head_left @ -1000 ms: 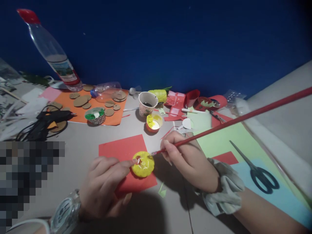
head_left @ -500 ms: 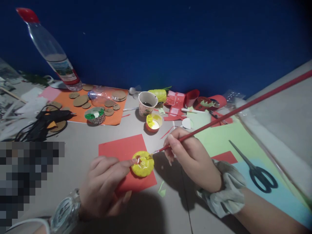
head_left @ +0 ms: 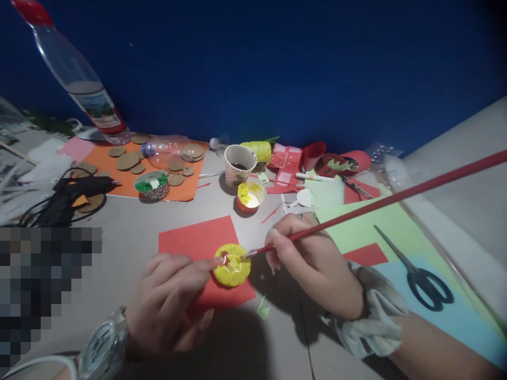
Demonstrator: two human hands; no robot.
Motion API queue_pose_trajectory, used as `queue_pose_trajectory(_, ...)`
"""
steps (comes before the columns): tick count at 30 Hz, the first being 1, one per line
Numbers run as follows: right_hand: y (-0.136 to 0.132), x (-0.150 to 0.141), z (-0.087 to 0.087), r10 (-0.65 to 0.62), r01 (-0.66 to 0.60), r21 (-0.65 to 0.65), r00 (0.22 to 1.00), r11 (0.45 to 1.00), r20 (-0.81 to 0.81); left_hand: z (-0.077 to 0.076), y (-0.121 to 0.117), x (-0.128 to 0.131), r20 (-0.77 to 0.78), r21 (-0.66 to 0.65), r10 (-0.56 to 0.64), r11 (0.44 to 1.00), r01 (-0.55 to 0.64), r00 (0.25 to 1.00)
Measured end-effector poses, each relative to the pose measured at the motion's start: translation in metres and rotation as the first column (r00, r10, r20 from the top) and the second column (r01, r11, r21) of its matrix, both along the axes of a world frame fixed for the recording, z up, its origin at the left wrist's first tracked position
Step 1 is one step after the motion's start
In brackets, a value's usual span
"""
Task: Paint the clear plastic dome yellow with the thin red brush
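Observation:
A round yellow-painted piece lies on a red paper sheet on the grey table. My left hand rests beside it, fingers curled, its fingertip pressing on the piece's left edge. My right hand is closed on a long red paintbrush, whose tip touches the piece's right side. A small cup of yellow paint stands just beyond the sheet, with a paper cup of dark liquid behind it.
Scissors lie on green and blue paper at the right. A black glue gun with its cord, cardboard discs on orange paper, a green-paint cup and a tilted plastic bottle are at the left. Red paper scraps lie against the blue wall.
The brush tip has stayed on the yellow piece's right side while the handle swung slightly up and back down. My left hand has kept its hold.

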State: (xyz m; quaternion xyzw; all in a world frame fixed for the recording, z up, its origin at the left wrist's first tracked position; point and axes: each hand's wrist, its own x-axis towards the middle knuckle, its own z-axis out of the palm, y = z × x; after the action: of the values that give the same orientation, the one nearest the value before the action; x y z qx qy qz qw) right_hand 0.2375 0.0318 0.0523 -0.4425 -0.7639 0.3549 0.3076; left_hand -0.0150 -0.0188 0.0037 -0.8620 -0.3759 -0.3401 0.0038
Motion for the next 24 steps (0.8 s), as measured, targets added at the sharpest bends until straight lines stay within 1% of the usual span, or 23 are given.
queue_pose_trajectory(3,-0.001,-0.001,0.007,-0.019,0.009,0.064,0.989,0.998,0.149,0.0,0.0,0.0,-0.018,-0.003,-0.005,1.0,0.005,1.0)
queue_pose_trajectory(6,0.0,0.003,0.019,-0.061,0.026,0.149,0.968,0.989,0.242,-0.001,0.0,0.0,-0.017,-0.002,-0.007,1.0,0.007,1.0)
queue_pose_trajectory(9,-0.002,0.006,0.026,-0.097,0.05,0.206,0.97,0.977,0.222,-0.001,0.0,0.0,-0.012,-0.004,0.002,1.0,-0.002,1.0)
queue_pose_trajectory(12,-0.007,0.005,0.026,-0.087,0.061,0.176,0.986,0.982,0.145,0.0,0.0,0.0,0.0,-0.001,-0.005,1.0,0.005,1.0)
queue_pose_trajectory(15,-0.01,0.0,0.02,-0.005,-0.011,0.121,0.992,0.993,0.124,0.0,0.0,0.001,0.011,-0.005,-0.003,1.0,0.003,1.0)
queue_pose_trajectory(17,-0.01,-0.003,0.017,0.065,-0.079,0.093,0.987,0.993,0.145,0.0,0.0,0.0,-0.004,-0.007,-0.001,1.0,0.001,1.0)
queue_pose_trajectory(19,-0.01,-0.004,0.016,0.099,-0.116,0.088,0.979,0.989,0.177,0.0,0.0,0.0,-0.017,-0.006,-0.006,1.0,0.006,1.0)
queue_pose_trajectory(21,-0.009,-0.003,0.019,0.079,-0.108,0.12,0.971,0.987,0.227,-0.001,0.0,0.0,-0.012,-0.008,-0.004,1.0,0.004,1.0)
queue_pose_trajectory(24,-0.011,0.0,0.026,-0.011,-0.056,0.211,0.953,0.976,0.304,0.0,0.0,0.001,0.013,-0.016,0.004,1.0,-0.003,1.0)
